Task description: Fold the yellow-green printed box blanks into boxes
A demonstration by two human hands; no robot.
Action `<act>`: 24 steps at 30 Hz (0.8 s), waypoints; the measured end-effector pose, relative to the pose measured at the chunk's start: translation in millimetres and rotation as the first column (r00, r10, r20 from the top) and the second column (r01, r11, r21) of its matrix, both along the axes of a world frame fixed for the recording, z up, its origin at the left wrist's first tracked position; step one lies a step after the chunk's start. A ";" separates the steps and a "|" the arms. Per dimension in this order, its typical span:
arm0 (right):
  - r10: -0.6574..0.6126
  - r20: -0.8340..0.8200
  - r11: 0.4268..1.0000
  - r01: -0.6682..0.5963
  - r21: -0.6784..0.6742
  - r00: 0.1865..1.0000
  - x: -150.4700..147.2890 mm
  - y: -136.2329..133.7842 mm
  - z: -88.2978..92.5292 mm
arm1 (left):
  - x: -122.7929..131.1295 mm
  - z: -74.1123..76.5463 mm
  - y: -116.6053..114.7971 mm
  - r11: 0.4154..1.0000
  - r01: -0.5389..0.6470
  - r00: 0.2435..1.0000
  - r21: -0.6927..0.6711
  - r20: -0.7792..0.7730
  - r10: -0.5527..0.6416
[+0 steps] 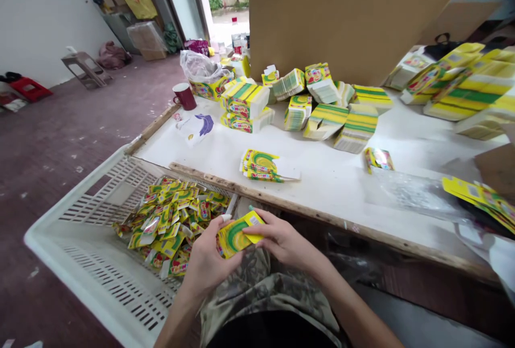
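A small yellow and green box [234, 238] is held between both hands above my lap, tilted up to the right. My left hand [209, 257] grips its left end, the thumb below and the fingers behind. My right hand [281, 238] has its fingers closed on the right end, near the barcode flap. To the left, a white plastic crate [52, 238] holds a heap of similar yellow packets [173, 219]. On the white table [209, 160] beyond my hands lie a few flat yellow cartons [261, 164] with white flaps.
Stacks of yellow cartons [325, 120] line the back of the table before a large cardboard sheet [330, 21]. A maroon mug [185, 97] stands at the left corner. Clear plastic [418, 192] lies at the right. The table's wooden edge [306, 211] runs just beyond my hands.
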State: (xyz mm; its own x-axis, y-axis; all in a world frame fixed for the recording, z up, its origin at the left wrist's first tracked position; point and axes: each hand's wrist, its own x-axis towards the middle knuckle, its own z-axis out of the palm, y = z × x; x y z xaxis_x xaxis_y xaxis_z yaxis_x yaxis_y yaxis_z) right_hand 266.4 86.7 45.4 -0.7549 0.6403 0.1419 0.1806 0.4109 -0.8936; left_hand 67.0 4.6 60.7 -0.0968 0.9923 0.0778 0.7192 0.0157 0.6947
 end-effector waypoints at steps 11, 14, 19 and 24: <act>-0.206 -0.122 0.969 0.184 -0.166 0.971 -8.9 0.5 -0.2 | 1.4 -2.4 10.2 1.000 0.001 1.000 0.021 0.003 -0.001; -0.375 -0.102 0.924 0.363 -0.116 0.922 -6.8 22.9 9.0 | -20.6 -8.6 6.6 0.974 -0.180 0.971 0.136 -0.136 0.199; -0.713 0.184 0.690 0.630 0.356 0.677 -8.3 91.0 16.6 | -53.7 -19.6 -1.8 0.873 -0.340 0.846 0.350 -0.292 0.446; -0.745 0.280 0.664 0.636 0.393 0.605 -19.9 123.8 -1.3 | -40.2 -27.5 -10.3 0.939 -0.313 0.937 0.142 -0.114 0.330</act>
State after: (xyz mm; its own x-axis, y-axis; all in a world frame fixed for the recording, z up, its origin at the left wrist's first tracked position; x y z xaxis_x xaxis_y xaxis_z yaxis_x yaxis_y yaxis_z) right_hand 246.6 210.5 44.2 -0.1178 0.9793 0.1645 0.7988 0.1919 -0.5702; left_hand 26.8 -5.7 33.2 -0.3896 0.8921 0.2287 0.7757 0.1841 0.6036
